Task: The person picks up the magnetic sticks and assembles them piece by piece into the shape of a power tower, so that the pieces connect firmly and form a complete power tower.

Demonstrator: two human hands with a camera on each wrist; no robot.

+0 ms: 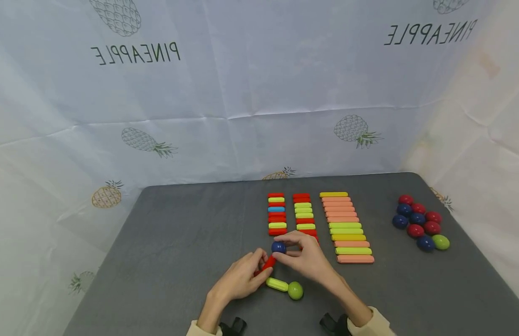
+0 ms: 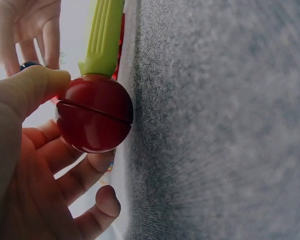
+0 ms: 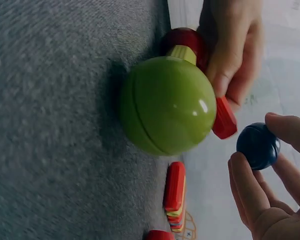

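My left hand (image 1: 241,276) grips a red stick (image 1: 268,264) that points toward the right hand. A glossy red ball (image 2: 95,114) lies against its thumb in the left wrist view; the hand hides it in the head view. From this ball a yellow-green stick (image 1: 277,284) runs to a green ball (image 1: 295,290), low over the table. My right hand (image 1: 308,257) pinches a dark blue ball (image 1: 278,247) between thumb and fingers, right by the free end of the red stick. In the right wrist view a small gap shows between the blue ball (image 3: 258,146) and the stick tip.
Behind the hands stand two columns of short red, yellow-green and blue sticks (image 1: 277,214). A column of longer pink, yellow and green sticks (image 1: 342,219) lies to their right. Several red, blue and green balls (image 1: 418,219) are grouped at the grey table's (image 1: 179,233) right side.
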